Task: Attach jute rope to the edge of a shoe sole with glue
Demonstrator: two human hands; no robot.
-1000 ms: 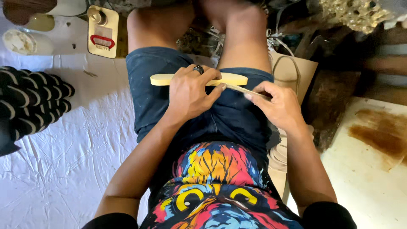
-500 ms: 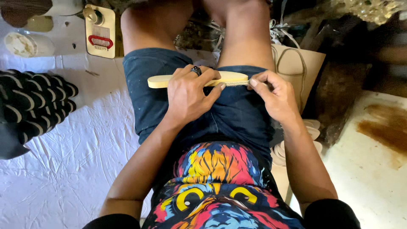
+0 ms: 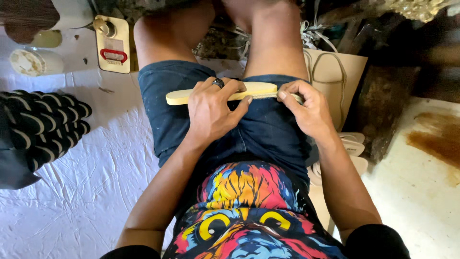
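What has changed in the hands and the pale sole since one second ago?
The right hand slid in along the braided strip toward the sole; its fingers now press the strip against the sole's right end. The strip's loose length is gone from view. The left hand still pins the sole across the lap.

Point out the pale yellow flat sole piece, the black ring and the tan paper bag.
pale yellow flat sole piece [image 3: 179, 97], head view, bare left end.
black ring [image 3: 218, 83], head view, band on left hand's finger.
tan paper bag [image 3: 335, 81], head view, front face.
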